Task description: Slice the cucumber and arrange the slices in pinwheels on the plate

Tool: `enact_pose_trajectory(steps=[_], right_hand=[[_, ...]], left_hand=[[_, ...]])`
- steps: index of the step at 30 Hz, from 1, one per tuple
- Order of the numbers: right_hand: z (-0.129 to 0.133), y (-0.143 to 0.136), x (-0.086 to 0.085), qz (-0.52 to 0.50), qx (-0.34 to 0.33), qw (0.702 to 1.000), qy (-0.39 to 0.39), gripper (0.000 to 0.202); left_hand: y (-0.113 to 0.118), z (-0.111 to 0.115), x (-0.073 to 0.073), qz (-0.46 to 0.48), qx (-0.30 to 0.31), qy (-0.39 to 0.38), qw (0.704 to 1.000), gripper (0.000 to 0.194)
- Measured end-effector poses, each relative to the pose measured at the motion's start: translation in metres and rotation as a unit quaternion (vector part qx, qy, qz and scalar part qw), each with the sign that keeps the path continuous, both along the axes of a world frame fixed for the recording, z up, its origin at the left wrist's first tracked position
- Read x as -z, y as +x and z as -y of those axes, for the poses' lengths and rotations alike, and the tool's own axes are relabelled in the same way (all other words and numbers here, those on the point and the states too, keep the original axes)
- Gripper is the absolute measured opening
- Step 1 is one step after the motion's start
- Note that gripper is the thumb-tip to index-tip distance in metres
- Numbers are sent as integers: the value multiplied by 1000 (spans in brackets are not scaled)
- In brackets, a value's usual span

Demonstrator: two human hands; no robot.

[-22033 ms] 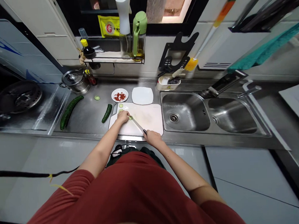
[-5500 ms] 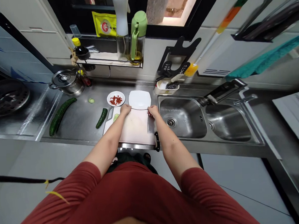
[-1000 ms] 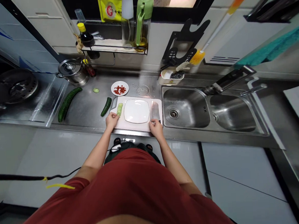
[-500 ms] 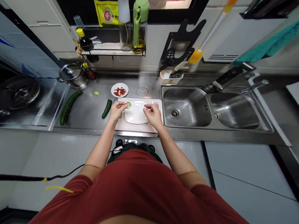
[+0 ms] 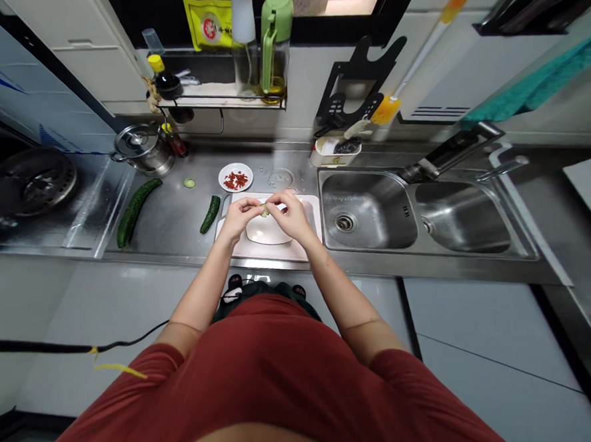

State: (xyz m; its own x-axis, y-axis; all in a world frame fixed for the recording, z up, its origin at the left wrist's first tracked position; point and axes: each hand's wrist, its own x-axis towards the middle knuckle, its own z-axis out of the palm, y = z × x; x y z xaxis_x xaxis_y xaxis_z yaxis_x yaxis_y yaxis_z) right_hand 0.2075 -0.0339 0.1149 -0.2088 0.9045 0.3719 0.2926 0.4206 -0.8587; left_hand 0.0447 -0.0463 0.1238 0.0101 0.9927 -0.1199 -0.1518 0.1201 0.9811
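Between the fingertips of both my hands is a pale green cucumber slice (image 5: 264, 211). My left hand (image 5: 241, 217) pinches it from the left. From the right, my right hand (image 5: 290, 214) has its thumb and fingers closed on the same slice. Below them a white plate (image 5: 269, 234) rests on a light cutting board (image 5: 297, 249). Left of the board lies a cut piece of dark green cucumber (image 5: 209, 214). A small white plate (image 5: 236, 178) with chopped red pieces sits behind my left hand.
A whole cucumber (image 5: 137, 214) and a cucumber end (image 5: 189, 183) lie on the steel counter at left. Behind them stands a lidded pot (image 5: 143, 150). A double sink (image 5: 369, 210) is on the right. Above the counter hangs a shelf with an oil bottle (image 5: 275, 45).
My right hand has moved left to meet my left hand. My left hand has shifted slightly right with the cucumber slice, and both hands now grip it above the plate.
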Motion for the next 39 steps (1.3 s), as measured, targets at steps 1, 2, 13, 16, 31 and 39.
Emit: enact_pose_trajectory(steps=[1,2,13,16,31,39], right_hand=[[0,-1,0,-4,-2,1000,-2,17],[0,-1,0,-9,-2,1000,-5,17],[-2,5,-3,-17,17,999,-30,19],[-2,6,-3,3,16,999,-29,20],[-6,14,8,76,-9,997,12,16],[-14,11,28,77,12,997,-12,13]], left_hand=[[0,0,1,2,2,3,1000,29],[1,0,1,2,2,7,1000,29],[1,2,5,13,-9,-79,997,35],[3,1,5,25,18,-108,994,42],[7,-17,13,-16,0,-100,995,54],[6,-26,29,-4,-1,-84,996,58]])
